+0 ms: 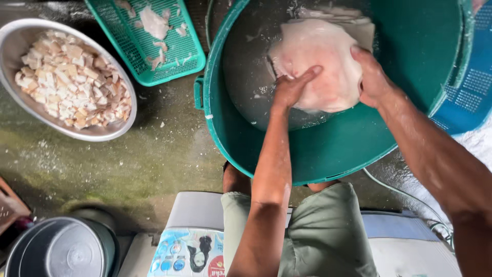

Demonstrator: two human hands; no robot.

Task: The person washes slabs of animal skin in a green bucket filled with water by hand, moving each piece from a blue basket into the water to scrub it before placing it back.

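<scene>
Head view | left hand (292, 87), right hand (371, 77) gripping pale slab (320, 61)

Wet concrete floor (154, 169) bears a green tub (328, 154); a metal bowl (15, 41); a green basket (195, 61).

Glossy green plastic tub (328, 154), wet
</scene>
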